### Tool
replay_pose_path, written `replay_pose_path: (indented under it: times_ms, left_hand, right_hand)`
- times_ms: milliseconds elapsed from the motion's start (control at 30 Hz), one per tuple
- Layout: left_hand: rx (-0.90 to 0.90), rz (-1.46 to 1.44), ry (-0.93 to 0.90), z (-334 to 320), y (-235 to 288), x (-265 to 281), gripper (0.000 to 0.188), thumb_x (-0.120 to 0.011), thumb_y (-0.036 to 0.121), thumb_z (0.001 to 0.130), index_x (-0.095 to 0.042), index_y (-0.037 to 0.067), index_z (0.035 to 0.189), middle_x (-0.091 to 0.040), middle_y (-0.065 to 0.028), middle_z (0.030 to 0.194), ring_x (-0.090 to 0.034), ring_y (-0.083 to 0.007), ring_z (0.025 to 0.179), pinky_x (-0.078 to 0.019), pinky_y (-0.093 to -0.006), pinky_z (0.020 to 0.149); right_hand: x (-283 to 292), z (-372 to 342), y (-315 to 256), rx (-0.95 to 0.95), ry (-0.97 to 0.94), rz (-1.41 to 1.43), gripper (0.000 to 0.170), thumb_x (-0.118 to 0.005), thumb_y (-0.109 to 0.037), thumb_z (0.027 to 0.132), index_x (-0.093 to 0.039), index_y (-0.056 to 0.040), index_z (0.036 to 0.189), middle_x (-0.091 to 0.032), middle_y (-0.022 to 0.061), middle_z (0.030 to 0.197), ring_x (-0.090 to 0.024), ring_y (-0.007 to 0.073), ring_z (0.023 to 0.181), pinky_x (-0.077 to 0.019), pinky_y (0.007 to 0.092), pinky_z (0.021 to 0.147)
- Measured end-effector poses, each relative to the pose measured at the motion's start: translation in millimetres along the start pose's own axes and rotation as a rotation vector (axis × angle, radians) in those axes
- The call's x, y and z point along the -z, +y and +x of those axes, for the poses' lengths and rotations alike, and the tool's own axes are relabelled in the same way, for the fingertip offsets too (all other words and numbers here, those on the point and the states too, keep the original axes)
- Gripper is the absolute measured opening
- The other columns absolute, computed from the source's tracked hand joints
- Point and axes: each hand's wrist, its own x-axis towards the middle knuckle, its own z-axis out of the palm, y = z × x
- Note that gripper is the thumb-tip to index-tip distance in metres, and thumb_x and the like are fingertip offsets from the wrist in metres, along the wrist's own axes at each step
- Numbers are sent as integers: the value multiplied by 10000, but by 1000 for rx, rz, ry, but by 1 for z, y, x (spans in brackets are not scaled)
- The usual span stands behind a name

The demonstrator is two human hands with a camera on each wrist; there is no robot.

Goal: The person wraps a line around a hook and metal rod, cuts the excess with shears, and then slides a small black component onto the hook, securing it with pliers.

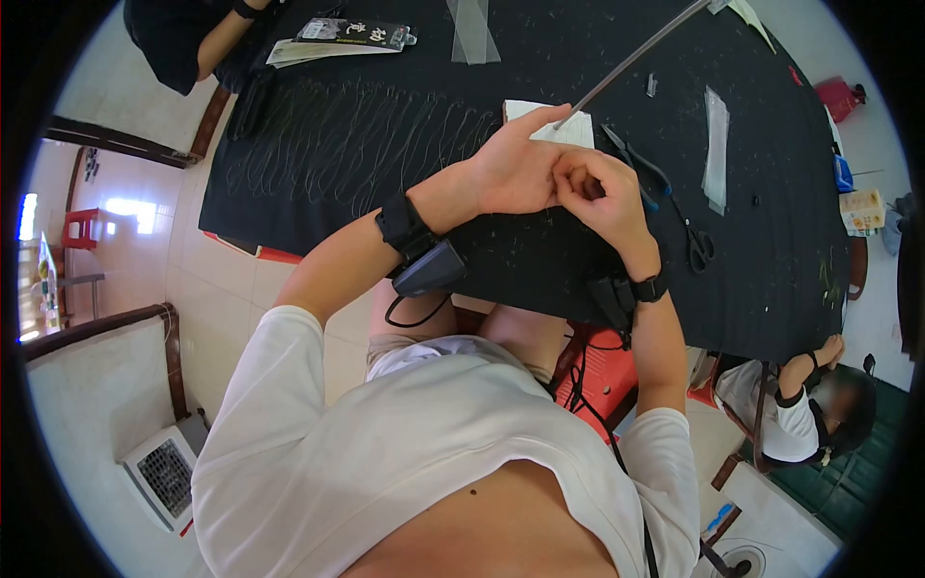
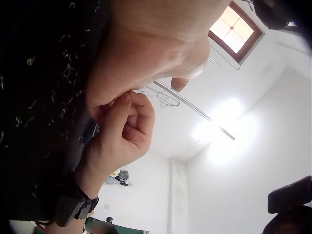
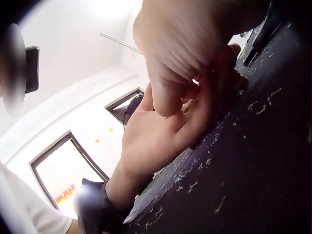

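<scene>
Palm up, the left hand lies over the black cloth, its thumb extended toward a white pad; its other fingers are largely hidden. Against its finger side is the right hand, with curled fingers and the thumb tip meeting a fingertip. In the left wrist view the right hand touches the left hand from below. The right wrist view has the right hand covering part of the left palm. Anything thin between the fingertips is too small to tell.
A metal rod slants up from the pad. Pliers and black scissors lie right of the hands. Looped thin strands spread over the black cloth at left. Clear strips lie farther right; another person sits beyond.
</scene>
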Motion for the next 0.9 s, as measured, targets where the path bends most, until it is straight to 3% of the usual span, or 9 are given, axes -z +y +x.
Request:
replay_pose_path:
  times_ms: [67, 133, 267, 400, 467, 500, 633, 900]
  left_hand:
    - [-7, 26, -9, 0, 2, -3, 699, -323, 508, 891, -380, -81, 1263, -518, -105, 1075, -480, -180, 966, -359, -290, 883]
    - [-36, -7, 126, -2, 3, -7, 668, -345, 476, 893, -391, -88, 1247, -515, -128, 1102, -496, -204, 985, -373, -298, 887]
    - [-133, 75, 170, -5, 2, -16, 605, -393, 391, 892, -399, -115, 1223, -484, -180, 1188, -489, -222, 1091, -367, -308, 958]
    - [-229, 177, 172, -3, 0, -8, 507, -419, 319, 904, -437, -87, 1205, -509, -164, 1170, -498, -207, 1097, -374, -312, 967]
    - [-355, 503, 236, -2, -4, -4, 388, -447, 235, 910, -490, -50, 1171, -553, -134, 1115, -527, -193, 1062, -400, -305, 943]
    - [-370, 509, 266, -4, -4, -8, 303, -491, 181, 900, -537, -17, 1124, -587, -112, 1059, -560, -177, 1008, -424, -294, 914]
    - [-389, 588, 306, -5, -3, -11, 244, -540, 155, 881, -567, -6, 1064, -600, -111, 1033, -579, -166, 967, -433, -281, 887]
    - [-438, 643, 242, -3, -11, -5, 213, -565, 163, 871, -586, 33, 1038, -606, -72, 1015, -578, -146, 952, -433, -252, 841]
  right_hand:
    - [1, 1, -3, -13, 3, -13, 144, -655, 1, 668, -608, -66, 786, -456, 6, 525, -429, 110, 453, -357, 230, 475]
    - [1, -1, -3, -18, 118, -39, 164, -654, 6, 661, -605, -76, 794, -449, 2, 520, -415, 107, 445, -342, 236, 460]
    - [5, -1, -2, 36, 305, -54, 165, -652, 23, 675, -598, -73, 798, -450, -10, 516, -401, 85, 439, -308, 218, 430]
    - [9, -2, 0, 51, 395, -74, 153, -651, 19, 701, -591, -68, 812, -447, -24, 517, -388, 59, 440, -298, 200, 432]
    - [11, 0, 3, 52, 407, -80, 145, -648, 17, 710, -591, -65, 815, -450, -31, 521, -383, 42, 447, -293, 191, 434]
    - [9, -3, 3, 39, 415, -72, 138, -646, 16, 719, -590, -62, 818, -453, -39, 525, -377, 24, 454, -289, 182, 437]
    - [8, -3, 1, 6, 452, -42, 113, -635, 8, 748, -586, -53, 830, -470, -63, 540, -364, -14, 470, -276, 159, 443]
    - [8, -3, 2, -10, 452, -52, 109, -635, 1, 753, -584, -48, 836, -470, -58, 539, -375, -11, 471, -273, 159, 445]
